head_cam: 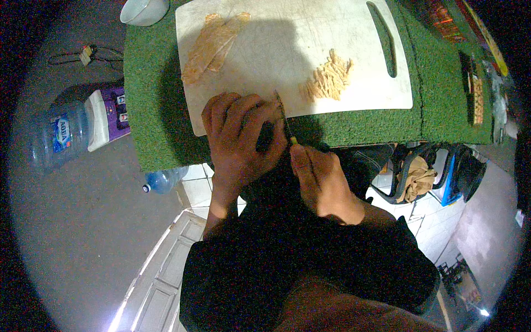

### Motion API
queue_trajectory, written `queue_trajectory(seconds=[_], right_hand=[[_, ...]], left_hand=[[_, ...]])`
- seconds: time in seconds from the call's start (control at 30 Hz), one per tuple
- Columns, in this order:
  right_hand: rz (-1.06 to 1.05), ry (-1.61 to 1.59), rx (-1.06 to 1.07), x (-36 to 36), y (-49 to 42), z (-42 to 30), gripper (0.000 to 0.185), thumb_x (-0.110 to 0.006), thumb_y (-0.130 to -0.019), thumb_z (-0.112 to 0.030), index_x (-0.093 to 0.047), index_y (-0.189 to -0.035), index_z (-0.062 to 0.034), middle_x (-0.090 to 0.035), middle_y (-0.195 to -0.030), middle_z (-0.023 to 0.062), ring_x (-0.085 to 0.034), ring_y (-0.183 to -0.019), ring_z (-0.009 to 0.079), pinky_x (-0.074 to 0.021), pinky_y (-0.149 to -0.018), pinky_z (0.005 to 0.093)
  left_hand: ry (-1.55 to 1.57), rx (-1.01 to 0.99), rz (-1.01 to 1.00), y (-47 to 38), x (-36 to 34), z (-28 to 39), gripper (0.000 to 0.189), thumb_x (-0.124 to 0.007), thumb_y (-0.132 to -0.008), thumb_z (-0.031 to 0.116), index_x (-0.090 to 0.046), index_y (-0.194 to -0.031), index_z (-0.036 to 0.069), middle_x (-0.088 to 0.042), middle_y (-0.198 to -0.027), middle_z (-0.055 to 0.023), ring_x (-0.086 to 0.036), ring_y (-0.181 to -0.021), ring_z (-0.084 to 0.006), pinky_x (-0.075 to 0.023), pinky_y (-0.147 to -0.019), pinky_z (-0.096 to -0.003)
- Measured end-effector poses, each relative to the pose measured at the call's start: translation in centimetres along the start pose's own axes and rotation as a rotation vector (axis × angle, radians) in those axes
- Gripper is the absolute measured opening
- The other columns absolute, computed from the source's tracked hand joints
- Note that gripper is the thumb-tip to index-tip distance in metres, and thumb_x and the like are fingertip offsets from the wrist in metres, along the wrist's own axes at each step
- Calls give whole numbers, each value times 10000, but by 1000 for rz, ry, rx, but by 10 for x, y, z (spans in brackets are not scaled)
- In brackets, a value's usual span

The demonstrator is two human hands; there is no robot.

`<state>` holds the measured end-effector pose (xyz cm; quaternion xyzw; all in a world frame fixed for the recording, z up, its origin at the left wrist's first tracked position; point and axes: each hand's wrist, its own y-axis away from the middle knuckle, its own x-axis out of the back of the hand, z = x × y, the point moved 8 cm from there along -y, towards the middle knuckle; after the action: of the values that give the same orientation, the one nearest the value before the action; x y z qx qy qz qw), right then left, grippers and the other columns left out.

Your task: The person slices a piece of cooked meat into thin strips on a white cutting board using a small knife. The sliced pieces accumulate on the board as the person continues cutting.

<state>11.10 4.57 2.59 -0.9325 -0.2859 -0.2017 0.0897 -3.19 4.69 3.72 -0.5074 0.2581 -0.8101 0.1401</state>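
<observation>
A white plastic cutting board [265, 54] lies on a green turf-like cover. My right hand [321, 178] is closed around the handle of a knife [283, 114], whose narrow blade points up over the board's near edge. Just left of the blade, my left hand [244, 128] rests at the near edge with bent fingers; what lies under them is hidden. Flat tan sheets of food [215, 47] overlap at the board's upper left. A small pile of thin tan strips [332, 76] lies on its right half, to the right of the knife.
A white bowl [144, 11] stands beyond the board's left corner on the green cover [149, 103]. Large water bottle [62, 133] and a purple-and-white box [110, 118] are left of the table. Crumpled brown paper [417, 178] sits below the right edge. Packets lie at the upper right.
</observation>
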Motion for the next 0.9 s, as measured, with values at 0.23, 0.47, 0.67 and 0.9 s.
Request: queue_trajectory(seconds=[0.23,0.47,0.67,0.9], right_hand=[[28,46,0,4,4,4,241,-477,-1046,-105,-607,-918,51,-585,-686,188,-587,-569,363,-451,-524,422],[-10,65,-90,5,8,7,199,-534,-1024,-118,-620,-930,35,-562,-672,204,-555,-530,389,-419,-490,428],[61,-8,-193,10,7,12,171,-550,-1017,-113,-631,-951,23,-559,-681,215,-548,-533,406,-407,-488,450],[32,20,-110,11,6,9,218,-491,-1031,-102,-638,-923,17,-590,-698,205,-598,-596,407,-448,-530,444]], left_hand=[[-30,2,14,1,-1,-2,375,-813,-698,167,-703,-1056,152,-638,-1101,-59,-564,-1091,-336,-418,-1020,-536],[-5,35,-57,0,0,0,432,-794,-706,157,-701,-1126,194,-614,-1181,-60,-548,-1134,-341,-410,-1032,-547],[-25,-6,-145,3,-7,0,525,-777,-686,164,-703,-1200,246,-587,-1251,-55,-512,-1190,-350,-389,-1053,-557],[-107,-66,-98,0,-9,4,501,-765,-700,153,-704,-1191,236,-589,-1284,-69,-516,-1194,-360,-392,-1048,-560]])
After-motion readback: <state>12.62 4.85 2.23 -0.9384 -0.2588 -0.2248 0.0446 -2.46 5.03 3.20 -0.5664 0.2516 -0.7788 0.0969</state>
